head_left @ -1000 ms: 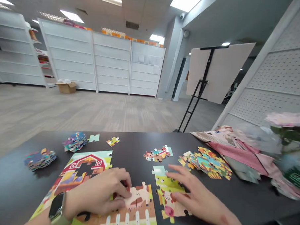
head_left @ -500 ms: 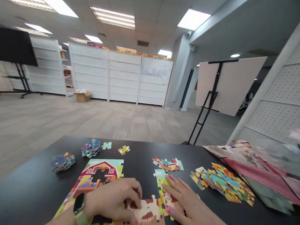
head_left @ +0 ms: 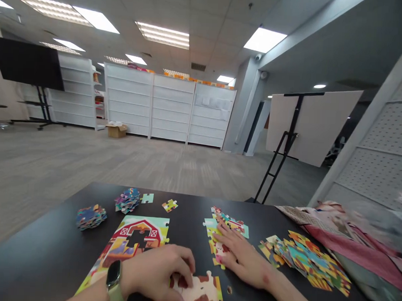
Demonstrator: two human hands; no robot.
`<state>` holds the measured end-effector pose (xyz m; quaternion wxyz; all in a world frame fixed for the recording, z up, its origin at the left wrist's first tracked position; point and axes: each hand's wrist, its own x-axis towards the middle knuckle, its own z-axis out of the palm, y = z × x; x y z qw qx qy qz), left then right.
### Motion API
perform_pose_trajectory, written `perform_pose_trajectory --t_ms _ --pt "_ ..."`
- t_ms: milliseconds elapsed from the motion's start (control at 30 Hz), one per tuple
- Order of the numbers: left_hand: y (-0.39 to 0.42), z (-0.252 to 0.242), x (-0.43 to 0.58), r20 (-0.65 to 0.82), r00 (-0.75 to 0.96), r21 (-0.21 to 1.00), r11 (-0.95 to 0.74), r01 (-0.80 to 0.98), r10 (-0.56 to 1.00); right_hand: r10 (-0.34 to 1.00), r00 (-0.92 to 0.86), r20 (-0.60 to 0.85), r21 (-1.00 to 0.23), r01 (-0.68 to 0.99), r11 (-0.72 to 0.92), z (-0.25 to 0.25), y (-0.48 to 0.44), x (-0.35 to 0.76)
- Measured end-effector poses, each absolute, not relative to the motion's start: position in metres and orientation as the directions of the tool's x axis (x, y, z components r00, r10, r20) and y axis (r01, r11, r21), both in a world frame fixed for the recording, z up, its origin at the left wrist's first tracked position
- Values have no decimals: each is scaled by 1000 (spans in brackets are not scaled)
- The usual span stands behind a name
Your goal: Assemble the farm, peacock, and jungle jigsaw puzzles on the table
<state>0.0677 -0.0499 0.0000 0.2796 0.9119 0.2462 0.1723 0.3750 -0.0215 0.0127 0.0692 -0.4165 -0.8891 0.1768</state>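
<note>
Count: two hands, two stacked piles, two lone pieces, one small cluster, one wide spread, two built-up areas. Landmark is the red-barn cardboard jigsaw section (head_left: 140,241) lying on the black table (head_left: 43,245). Left of it, a multicoloured stacked pile of pieces (head_left: 91,217). Beyond it, a second multicoloured stacked pile (head_left: 128,199), a lone teal piece (head_left: 147,198) and a lone yellow-green piece (head_left: 169,205). Right of it, a green-and-yellow section with a cow face (head_left: 213,242), then a small red-and-teal cluster (head_left: 234,225), then a wide spread of bright loose pieces (head_left: 304,261). Pink patterned cloth (head_left: 360,241) sits further right. Left hand (head_left: 157,275), with a smartwatch (head_left: 114,282) on the wrist, is curled down on a cream-and-brown cow-patch section (head_left: 199,292) just below the barn; grip unclear, fingers partly hidden. Right hand (head_left: 244,259) lies flat, fingers spread, over the cow-face section, fingertips (head_left: 219,220) touching the cluster. Hands well apart. Versus the earlier frame: right hand has slid further from the body, onto the cluster.
</note>
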Motion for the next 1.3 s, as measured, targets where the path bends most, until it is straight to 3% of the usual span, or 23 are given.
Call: perform_pose_trajectory --t_ms 367,633,1000,1300 --pt "-49 2 68 172 838 581 -740 338 518 721 -692 -35 -367 680 635 10 -2 307" --pt "-50 8 63 135 806 506 -740 444 576 706 -708 -27 -523 612 593 9 -4 310" --pt "-54 11 66 81 825 465 -753 466 560 640 -760 113 -438 540 718 6 -7 311" --pt "-44 18 59 228 623 544 -629 556 748 623 -749 227 -434 495 753 -2 -8 302"
